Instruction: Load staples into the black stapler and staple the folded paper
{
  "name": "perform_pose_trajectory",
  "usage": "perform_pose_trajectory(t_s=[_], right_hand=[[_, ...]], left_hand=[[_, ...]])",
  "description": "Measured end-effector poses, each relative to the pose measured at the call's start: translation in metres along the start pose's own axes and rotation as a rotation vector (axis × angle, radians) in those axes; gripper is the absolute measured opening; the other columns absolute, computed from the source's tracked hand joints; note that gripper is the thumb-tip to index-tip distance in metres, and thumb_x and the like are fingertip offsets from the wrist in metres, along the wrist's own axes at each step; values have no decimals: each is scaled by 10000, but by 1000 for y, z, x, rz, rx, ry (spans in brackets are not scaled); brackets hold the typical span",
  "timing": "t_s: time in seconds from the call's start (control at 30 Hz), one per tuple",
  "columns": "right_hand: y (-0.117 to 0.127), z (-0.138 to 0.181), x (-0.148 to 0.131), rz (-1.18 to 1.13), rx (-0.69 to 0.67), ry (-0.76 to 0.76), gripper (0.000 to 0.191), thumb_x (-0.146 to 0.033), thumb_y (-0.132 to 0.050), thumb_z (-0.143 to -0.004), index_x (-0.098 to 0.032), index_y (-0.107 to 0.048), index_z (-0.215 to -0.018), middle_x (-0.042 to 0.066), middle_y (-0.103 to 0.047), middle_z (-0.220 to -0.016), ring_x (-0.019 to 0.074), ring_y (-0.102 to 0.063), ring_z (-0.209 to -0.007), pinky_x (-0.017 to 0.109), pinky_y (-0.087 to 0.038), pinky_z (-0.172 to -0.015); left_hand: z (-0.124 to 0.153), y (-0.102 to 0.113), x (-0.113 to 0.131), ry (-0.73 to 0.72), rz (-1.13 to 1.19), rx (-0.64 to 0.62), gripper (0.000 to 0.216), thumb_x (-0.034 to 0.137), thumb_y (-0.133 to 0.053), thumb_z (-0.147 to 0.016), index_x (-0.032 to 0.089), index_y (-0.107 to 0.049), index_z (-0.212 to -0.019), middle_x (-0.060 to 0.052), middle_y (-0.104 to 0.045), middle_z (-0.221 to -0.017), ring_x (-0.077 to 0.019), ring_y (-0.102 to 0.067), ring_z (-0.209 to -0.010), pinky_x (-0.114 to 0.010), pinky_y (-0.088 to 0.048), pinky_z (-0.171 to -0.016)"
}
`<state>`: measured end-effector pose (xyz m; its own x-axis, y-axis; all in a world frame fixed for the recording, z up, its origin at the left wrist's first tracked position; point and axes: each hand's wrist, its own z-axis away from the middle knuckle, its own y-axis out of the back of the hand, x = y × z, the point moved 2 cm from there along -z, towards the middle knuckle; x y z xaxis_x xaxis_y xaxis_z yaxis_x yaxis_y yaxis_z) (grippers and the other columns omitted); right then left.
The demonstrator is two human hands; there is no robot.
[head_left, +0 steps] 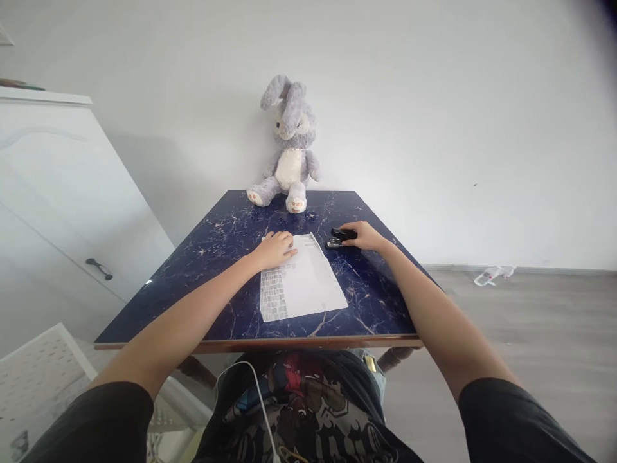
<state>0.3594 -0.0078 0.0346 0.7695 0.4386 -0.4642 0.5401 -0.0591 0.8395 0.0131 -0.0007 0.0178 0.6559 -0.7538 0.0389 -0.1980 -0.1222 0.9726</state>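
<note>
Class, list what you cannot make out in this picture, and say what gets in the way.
All from the head view:
- The print on the paper: too small to read.
- The patch of paper under the left hand: hidden by that hand.
- The back end of the stapler: covered by the right hand.
- The thing on top of the cabinet: cut off by the left edge.
- The lower shirt print: cut off by the bottom edge.

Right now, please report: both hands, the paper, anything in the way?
Left hand on paper. Right hand gripping stapler beside paper. Plush rabbit sits beyond, apart from both.
</note>
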Motion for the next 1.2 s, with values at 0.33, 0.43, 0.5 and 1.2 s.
perform_pose_trajectory(t_s=[0.33,0.43,0.5,1.2], right_hand=[[-20,-9,-30,-95,-74,138,472,-383,-821,-791,-194,-809,-1222,55,-824,-1130,297,-749,-1011,404,-557,-951],[-21,-9,-32,-93,-72,151,469,-389,-823,-787,-191,-812,-1212,58,-821,-1119,293,-746,-997,397,-548,-938],[-22,-9,-34,-105,-69,154,485,-433,-828,-796,-186,-808,-1212,70,-818,-1119,295,-740,-995,400,-542,-940],[-10,2,-88,156,790,-28,554,-426,-197,-1133,-209,-583,-1466,170,-564,-1513,326,-508,-1437,548,-396,-1233]], left_hand=[[-1,-12,24,-208,161,-170,572,540,-394,-1129,390,-393,-1681,-75,-267,-1802,-332,-276,-1655,-657,-170,-1319],[-1,-11,25,-220,156,-215,560,507,-370,-1138,426,-360,-1693,-49,-209,-1818,-344,-226,-1673,-668,-169,-1319],[-1,-12,25,-225,156,-239,553,494,-357,-1141,444,-356,-1692,-32,-185,-1823,-360,-200,-1678,-678,-176,-1316],[7,-5,27,-259,194,-239,547,503,-429,-1131,485,-368,-1674,-19,-202,-1811,-375,-220,-1671,-716,-194,-1303]])
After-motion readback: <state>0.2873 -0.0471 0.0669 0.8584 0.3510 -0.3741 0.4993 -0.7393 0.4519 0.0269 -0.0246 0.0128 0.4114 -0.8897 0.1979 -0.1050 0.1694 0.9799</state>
